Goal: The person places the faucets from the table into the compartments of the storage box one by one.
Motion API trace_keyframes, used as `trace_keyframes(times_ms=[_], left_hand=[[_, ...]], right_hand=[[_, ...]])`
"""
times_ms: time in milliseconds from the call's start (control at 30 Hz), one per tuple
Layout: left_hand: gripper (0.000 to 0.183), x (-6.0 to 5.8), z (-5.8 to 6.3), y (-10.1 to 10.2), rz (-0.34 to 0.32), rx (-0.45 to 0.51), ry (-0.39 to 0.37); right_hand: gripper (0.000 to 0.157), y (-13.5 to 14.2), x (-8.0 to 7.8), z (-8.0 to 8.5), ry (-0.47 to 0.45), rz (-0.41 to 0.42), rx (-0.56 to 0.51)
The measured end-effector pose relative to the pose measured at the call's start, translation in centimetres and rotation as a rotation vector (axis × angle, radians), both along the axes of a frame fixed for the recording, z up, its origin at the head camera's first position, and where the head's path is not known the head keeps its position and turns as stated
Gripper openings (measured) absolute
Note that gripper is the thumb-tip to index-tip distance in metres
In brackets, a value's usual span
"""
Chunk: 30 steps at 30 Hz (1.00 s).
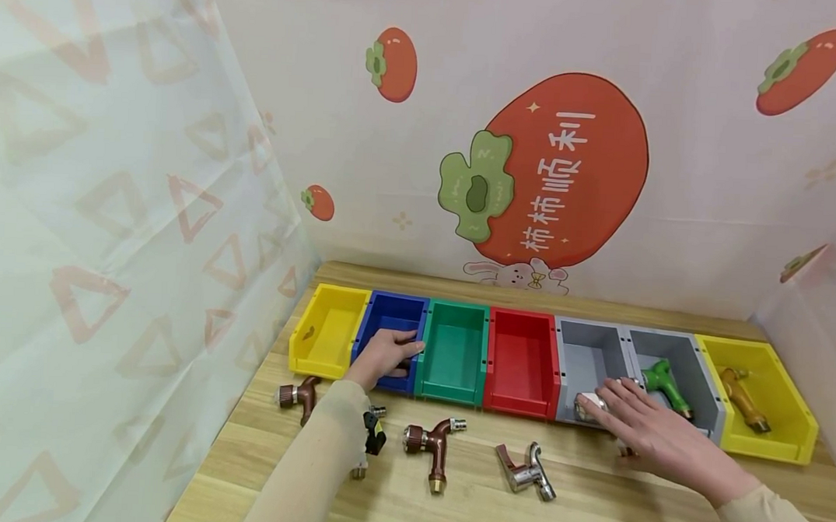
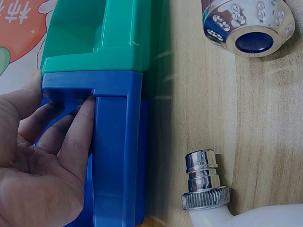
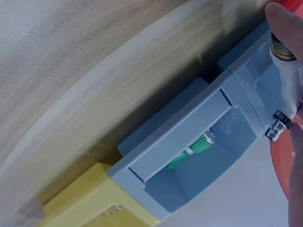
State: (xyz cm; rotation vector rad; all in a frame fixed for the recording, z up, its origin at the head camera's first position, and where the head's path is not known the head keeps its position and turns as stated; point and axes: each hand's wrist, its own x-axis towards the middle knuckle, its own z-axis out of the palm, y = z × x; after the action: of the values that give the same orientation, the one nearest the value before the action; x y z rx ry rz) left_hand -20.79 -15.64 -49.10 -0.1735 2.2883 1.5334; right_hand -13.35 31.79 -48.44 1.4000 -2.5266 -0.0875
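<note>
My left hand (image 1: 383, 354) grips the side wall of the blue bin (image 2: 113, 156), fingers inside it and thumb at the edge next to the green bin (image 1: 454, 348). My right hand (image 1: 645, 427) holds a white faucet (image 3: 289, 82) over the left grey bin (image 1: 589, 354). The faucet's threaded end and black-collared chrome spout show in the right wrist view; the palm hides much of it from above. In the right grey bin (image 1: 709, 398) lies a green faucet (image 1: 668, 387), just beyond the right fingers.
A red bin (image 1: 522, 359) and two yellow bins (image 1: 331, 327) complete the row. The right yellow bin holds a golden faucet (image 1: 744, 400). In front lie two brown faucets (image 1: 438, 453), a chrome faucet (image 1: 529, 474) and a white-and-black faucet (image 1: 375, 434), partly behind my left sleeve.
</note>
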Motion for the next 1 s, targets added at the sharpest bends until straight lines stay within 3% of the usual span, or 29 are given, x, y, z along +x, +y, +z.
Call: trace_keyframes(times_ms=[400, 767, 1000], left_hand=[[0.058, -0.1, -0.4, 0.0, 0.005, -0.007, 0.005], [0.057, -0.1, -0.2, -0.1, 0.005, -0.013, 0.009], [0.057, 0.0, -0.2, 0.0, 0.003, -0.005, 0.011]], right_hand=[[0.12, -0.2, -1.0, 0.0, -0.003, -0.022, 0.001], [0.12, -0.6, -1.7, 0.0, -0.024, -0.056, 0.02], [0.123, -0.8, -2.3, -0.2, 0.011, -0.011, -0.011]])
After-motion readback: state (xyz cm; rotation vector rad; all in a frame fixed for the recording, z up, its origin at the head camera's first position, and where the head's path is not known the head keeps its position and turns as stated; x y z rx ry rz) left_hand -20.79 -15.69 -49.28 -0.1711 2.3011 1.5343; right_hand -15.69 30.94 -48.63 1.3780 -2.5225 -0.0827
